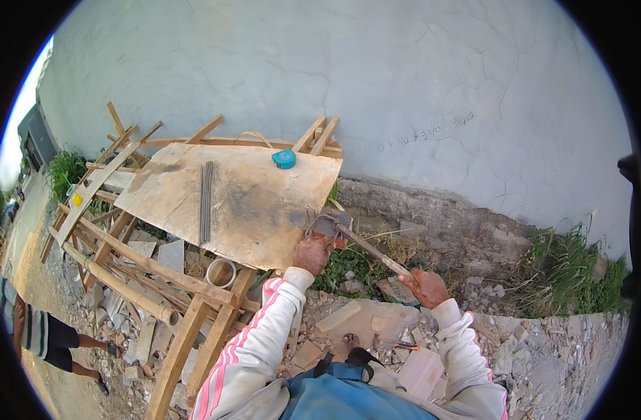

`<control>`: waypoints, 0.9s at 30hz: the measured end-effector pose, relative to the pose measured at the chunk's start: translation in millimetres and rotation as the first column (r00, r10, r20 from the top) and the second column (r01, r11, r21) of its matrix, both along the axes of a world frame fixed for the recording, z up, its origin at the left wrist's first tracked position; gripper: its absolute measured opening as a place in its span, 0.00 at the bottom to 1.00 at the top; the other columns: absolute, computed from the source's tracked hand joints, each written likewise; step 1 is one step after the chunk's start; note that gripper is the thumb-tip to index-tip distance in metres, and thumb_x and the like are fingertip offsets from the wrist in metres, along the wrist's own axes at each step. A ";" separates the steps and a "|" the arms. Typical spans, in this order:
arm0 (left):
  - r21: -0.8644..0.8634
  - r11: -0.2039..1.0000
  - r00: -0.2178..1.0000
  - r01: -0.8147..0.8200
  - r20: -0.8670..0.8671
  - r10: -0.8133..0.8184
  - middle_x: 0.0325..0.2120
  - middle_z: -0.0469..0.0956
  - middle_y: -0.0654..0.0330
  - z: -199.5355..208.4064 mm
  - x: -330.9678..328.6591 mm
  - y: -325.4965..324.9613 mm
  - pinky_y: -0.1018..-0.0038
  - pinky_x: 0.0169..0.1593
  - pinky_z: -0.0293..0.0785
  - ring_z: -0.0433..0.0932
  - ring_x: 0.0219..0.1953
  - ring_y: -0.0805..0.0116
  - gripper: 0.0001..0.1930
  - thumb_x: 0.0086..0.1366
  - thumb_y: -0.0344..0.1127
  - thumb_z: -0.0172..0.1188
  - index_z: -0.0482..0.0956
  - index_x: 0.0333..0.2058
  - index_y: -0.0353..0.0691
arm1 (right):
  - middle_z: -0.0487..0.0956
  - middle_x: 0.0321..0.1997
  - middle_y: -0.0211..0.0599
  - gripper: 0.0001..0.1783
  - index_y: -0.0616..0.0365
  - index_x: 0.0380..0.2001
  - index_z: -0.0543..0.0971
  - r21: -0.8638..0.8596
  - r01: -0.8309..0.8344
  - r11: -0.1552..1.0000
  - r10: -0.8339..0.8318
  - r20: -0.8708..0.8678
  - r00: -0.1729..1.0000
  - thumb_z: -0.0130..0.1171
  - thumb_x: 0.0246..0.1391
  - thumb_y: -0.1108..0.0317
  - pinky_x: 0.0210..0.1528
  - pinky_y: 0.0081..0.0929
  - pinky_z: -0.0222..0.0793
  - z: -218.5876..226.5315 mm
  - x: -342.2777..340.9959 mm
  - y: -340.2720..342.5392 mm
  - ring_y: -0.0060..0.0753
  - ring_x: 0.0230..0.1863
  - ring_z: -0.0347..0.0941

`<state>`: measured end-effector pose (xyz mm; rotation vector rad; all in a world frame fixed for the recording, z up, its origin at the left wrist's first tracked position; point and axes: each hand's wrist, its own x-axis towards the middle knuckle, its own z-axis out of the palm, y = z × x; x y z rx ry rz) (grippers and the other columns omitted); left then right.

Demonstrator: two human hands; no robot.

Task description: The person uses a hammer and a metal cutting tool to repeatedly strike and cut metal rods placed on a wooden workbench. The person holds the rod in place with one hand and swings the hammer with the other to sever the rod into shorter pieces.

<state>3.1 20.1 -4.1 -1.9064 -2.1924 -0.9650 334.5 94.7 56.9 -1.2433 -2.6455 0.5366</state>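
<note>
My right hand (424, 288) is closed around the lower end of a long rusty metal bar (373, 250), which slants up and left to the board's right end. My left hand (313, 253) is closed at the board's near right corner. A thin bent metal rod (312, 222) curves up from its fingers, beside the bar's upper end. The worn wooden board (264, 185) lies on a timber frame. On it rest a bundle of straight grey steel rods (206, 203) and a blue tape measure (284, 159) near the far edge.
A cracked grey wall (404, 91) rises behind the bench. Timber legs (177, 357) and a bamboo pole (128, 290) stick out at left, with a white ring-shaped object (221, 273) among them. Broken rubble (531, 357) covers the ground. Another person (44, 332) stands at far left.
</note>
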 end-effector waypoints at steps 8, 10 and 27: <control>0.040 0.999 1.000 0.011 0.011 -0.011 0.27 0.83 0.50 -4.1 -3.6 3.1 0.46 0.63 0.65 0.82 0.35 0.48 0.10 0.65 0.44 0.60 0.85 0.38 0.49 | 0.79 0.23 0.56 0.29 0.60 0.32 0.78 0.052 0.023 0.998 -0.027 0.062 0.998 0.52 0.65 0.41 0.37 0.57 0.71 21.1 -7.7 -14.3 0.65 0.31 0.78; 0.006 1.000 1.000 0.005 0.014 -0.005 0.29 0.84 0.50 -2.8 -2.8 1.8 0.47 0.63 0.65 0.82 0.36 0.48 0.10 0.65 0.44 0.60 0.85 0.38 0.48 | 0.79 0.23 0.56 0.29 0.60 0.32 0.78 0.060 0.041 0.997 -0.044 0.056 0.997 0.51 0.65 0.41 0.38 0.57 0.71 14.9 -9.7 -20.7 0.66 0.32 0.78; -0.122 0.990 0.998 0.065 -0.014 -0.067 0.32 0.84 0.49 -13.3 -17.4 12.3 0.41 0.69 0.53 0.82 0.38 0.45 0.14 0.65 0.45 0.57 0.87 0.44 0.52 | 0.73 0.17 0.48 0.39 0.63 0.22 0.79 -0.111 0.454 0.884 -0.442 0.116 0.889 0.48 0.64 0.34 0.30 0.46 0.70 27.0 114.6 -128.8 0.49 0.22 0.75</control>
